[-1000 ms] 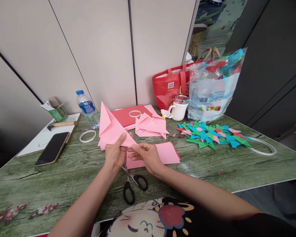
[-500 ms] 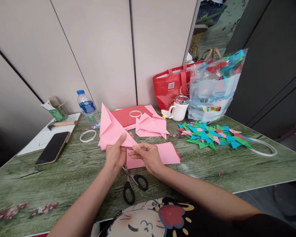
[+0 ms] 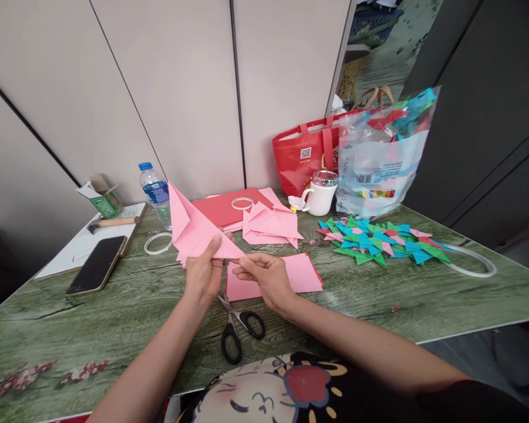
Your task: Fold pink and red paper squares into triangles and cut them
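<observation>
A folded sheet of pink paper (image 3: 194, 229), with a tall pointed flap at its left, is held up above the table between both hands. My left hand (image 3: 206, 271) grips its lower edge, thumb on the near face and fingers behind. At the paper's right-hand tip, my right hand (image 3: 267, 276) pinches the corner between thumb and fingers. Below the hands lies a stack of pink and red paper sheets (image 3: 291, 276). Black-handled scissors (image 3: 237, 329) rest on the table just in front of it. Folded pink pieces (image 3: 271, 223) lie behind.
A roll of tape (image 3: 157, 243), a phone (image 3: 97, 265), a hammer (image 3: 114, 222) and a water bottle (image 3: 156, 191) are on the left. To the right are a white mug (image 3: 321, 197), a red bag (image 3: 291, 155), a plastic bag (image 3: 383, 164) and a ring of folded colored paper (image 3: 379, 241).
The pink paper and my left hand have shifted slightly left, and the tall flap leans further left. My right hand keeps its pinch on the right tip.
</observation>
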`<state>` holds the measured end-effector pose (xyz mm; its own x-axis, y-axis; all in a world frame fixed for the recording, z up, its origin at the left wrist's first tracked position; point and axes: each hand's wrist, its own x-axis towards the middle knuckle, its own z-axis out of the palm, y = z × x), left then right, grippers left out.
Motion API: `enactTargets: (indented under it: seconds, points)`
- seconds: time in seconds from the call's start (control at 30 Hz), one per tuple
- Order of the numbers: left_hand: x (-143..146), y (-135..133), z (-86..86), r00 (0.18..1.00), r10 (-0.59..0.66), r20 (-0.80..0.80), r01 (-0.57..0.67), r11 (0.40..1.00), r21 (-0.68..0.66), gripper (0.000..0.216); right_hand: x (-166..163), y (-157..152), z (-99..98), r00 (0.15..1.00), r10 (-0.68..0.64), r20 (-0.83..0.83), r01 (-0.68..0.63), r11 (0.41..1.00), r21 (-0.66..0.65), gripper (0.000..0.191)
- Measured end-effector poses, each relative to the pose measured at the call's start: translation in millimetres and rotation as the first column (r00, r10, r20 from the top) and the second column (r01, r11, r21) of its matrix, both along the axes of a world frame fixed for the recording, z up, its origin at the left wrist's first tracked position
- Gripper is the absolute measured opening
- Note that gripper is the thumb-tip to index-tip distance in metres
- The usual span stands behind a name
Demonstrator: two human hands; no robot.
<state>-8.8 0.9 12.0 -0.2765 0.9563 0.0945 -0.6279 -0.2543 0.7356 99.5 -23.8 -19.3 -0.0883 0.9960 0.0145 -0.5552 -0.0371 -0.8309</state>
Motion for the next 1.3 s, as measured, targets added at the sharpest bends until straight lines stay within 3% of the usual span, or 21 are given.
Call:
enactTargets:
  seconds: [0.2,0.3,0.47,0.83,1.03,1.3]
  points:
    - [-1.3,1.7,-1.2,0.996,-0.037,0.077,0.041,0.998,-0.056,0.015,1.5,-1.9,2.4,1.000,-0.004,-0.010,0.004,0.999,0.039,0.019]
    - [-1.0,0.2,-0.4,0.998,-0.027,0.061,0.032,0.996,-0.086,0.016,2.7,-1.0,2.7,0.997,0.063,-0.039,-0.062,0.998,0.030,0.020]
    - [2.3,-4.3,2.0,1.000,0.002,-0.014,-0.002,1.000,-0.021,0.026,4.4,1.3,3.3,0.986,0.165,-0.012,-0.164,0.986,0.012,0.025]
    - [6.5,-5.0,-0.1,1.000,0.006,0.014,-0.005,0.998,-0.063,0.029,0.8,0.1,1.1,0.999,0.019,0.036,-0.020,0.999,0.025,0.022]
    - [5.4,-5.5,-4.4,0.993,-0.103,-0.056,0.096,0.990,-0.106,0.028,1.1,1.8,-0.2,1.000,0.010,0.015,-0.010,1.000,-0.008,0.020]
    - [6.8,-6.9,-4.8,0.996,-0.067,-0.052,0.059,0.989,-0.133,0.033,0.6,0.6,-0.4,1.000,0.017,0.006,-0.017,1.000,-0.008,0.020]
